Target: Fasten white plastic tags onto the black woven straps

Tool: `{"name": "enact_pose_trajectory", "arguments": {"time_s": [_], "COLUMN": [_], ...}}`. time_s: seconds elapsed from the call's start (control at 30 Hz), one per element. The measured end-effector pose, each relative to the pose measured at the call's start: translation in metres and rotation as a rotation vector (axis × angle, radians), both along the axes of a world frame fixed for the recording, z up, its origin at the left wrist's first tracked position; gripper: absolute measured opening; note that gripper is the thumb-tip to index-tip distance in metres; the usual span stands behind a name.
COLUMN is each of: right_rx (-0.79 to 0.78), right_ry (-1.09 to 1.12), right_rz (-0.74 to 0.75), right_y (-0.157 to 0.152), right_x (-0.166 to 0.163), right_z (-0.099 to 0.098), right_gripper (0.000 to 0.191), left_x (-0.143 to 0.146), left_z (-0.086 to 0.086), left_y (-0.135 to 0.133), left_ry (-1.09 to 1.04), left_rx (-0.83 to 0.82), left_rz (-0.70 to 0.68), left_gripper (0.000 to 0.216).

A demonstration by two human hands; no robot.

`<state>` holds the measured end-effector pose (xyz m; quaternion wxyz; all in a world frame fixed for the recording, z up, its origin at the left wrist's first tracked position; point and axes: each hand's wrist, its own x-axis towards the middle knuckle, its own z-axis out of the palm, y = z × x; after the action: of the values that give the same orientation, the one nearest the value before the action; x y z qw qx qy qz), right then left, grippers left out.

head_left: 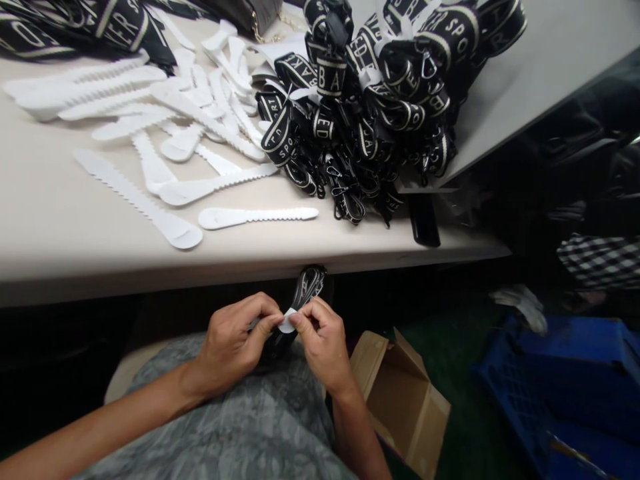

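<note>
Over my lap, just below the table's front edge, my left hand [235, 343] and my right hand [320, 340] meet, fingers pinched together. Between the fingertips sits the rounded end of a white paper tie [287, 323]. A folded black strap with pale stripes [307, 285] rises from between the hands toward the table edge; both hands hold it with the tie. On the table above lies a heap of black lettered straps [380, 100], and to its left several white serrated paper ties [165, 120] are scattered.
The beige table [60, 227] spans the upper frame, its corner at the right. Beside my right knee an open cardboard box [405, 400] stands on the floor. A blue plastic crate [575, 400] sits further right. More black straps [90, 23] lie at the far left.
</note>
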<state>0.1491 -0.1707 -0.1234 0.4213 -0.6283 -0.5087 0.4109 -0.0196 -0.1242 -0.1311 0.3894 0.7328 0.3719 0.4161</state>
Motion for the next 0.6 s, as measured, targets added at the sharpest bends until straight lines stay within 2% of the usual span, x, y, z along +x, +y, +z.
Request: {"name": "enact_pose_trajectory", "arguments": {"time_s": [0.07, 0.17, 0.27, 0.33, 0.4, 0.47, 0.53, 0.6], "right_rx": [-0.017, -0.024, -0.027, -0.070, -0.132, -0.191, -0.226, -0.212], "right_ry": [0.074, 0.101, 0.104, 0.185, 0.346, 0.559, 0.749, 0.796], "right_rz": [-0.011, -0.068, -0.133, -0.212, -0.310, -0.349, -0.307, -0.245], "right_y": [0.001, -0.001, -0.006, -0.010, -0.013, -0.016, -0.019, -0.025], "right_x": [0.005, 0.005, -0.001, -0.006, -0.011, -0.016, -0.023, -0.029], "right_z": [0.004, 0.003, -0.009, -0.022, -0.035, -0.041, -0.038, -0.031], "right_gripper": [0.033, 0.035, 0.038, 0.041, 0.044, 0.048, 0.055, 0.056], "left_x": [0.002, 0.006, 0.010, 0.012, 0.014, 0.016, 0.017, 0.016], "left_z": [0.009, 0.015, 0.010, 0.003, -0.004, -0.008, -0.009, -0.008], "left_y": [0.003, 0.008, 0.012, 0.013, 0.013, 0.011, 0.006, 0.001], "left_ry": [-0.061, -0.217, -0.432, -0.522, -0.549, -0.523, -0.463, -0.401], "left_rx": [-0.088, -0.456, -0.891, -1.016, -1.007, -0.914, -0.784, -0.655], "left_rz": [0.013, -0.017, -0.145, -0.224, -0.247, -0.243, -0.254, -0.295], "left_gripper": [0.019, 0.024, 0.038, 0.045, 0.046, 0.045, 0.044, 0.044]}}
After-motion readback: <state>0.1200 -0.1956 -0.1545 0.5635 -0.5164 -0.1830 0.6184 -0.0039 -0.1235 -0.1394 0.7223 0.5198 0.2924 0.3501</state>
